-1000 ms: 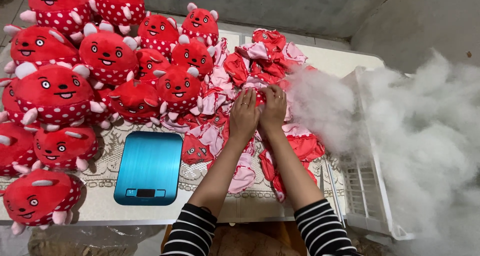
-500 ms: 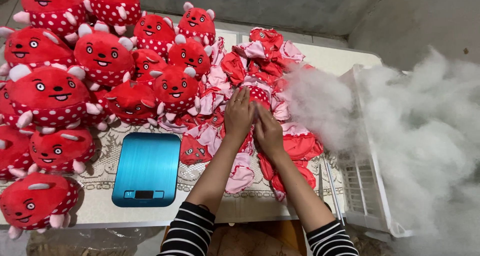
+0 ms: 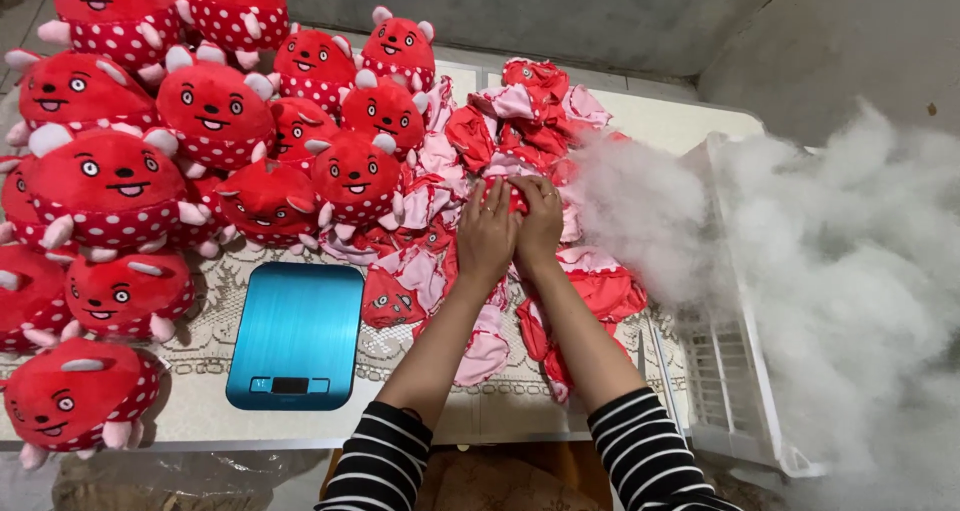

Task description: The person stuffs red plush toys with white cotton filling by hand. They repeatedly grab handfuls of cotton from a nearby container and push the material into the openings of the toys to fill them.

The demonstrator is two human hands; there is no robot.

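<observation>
My left hand (image 3: 487, 233) and my right hand (image 3: 540, 221) are pressed together over a heap of flat, unstuffed red and pink toy skins (image 3: 470, 151). Both hands grip one red skin (image 3: 513, 200), of which only a small part shows between the fingers. My forearms come from striped black and white sleeves at the bottom edge. Stuffed red plush toys (image 3: 215, 111) with white dots and smiling faces are piled to the left of the skins.
A blue kitchen scale (image 3: 297, 333) lies on the lace-covered table (image 3: 220, 411) to the left of my arms. A white crate (image 3: 735, 371) stands at the right, with a big cloud of white stuffing (image 3: 850, 271) spilling over it.
My hands have stayed on the same heap of skins, shifting a little away from me and closing tighter around the red skin.
</observation>
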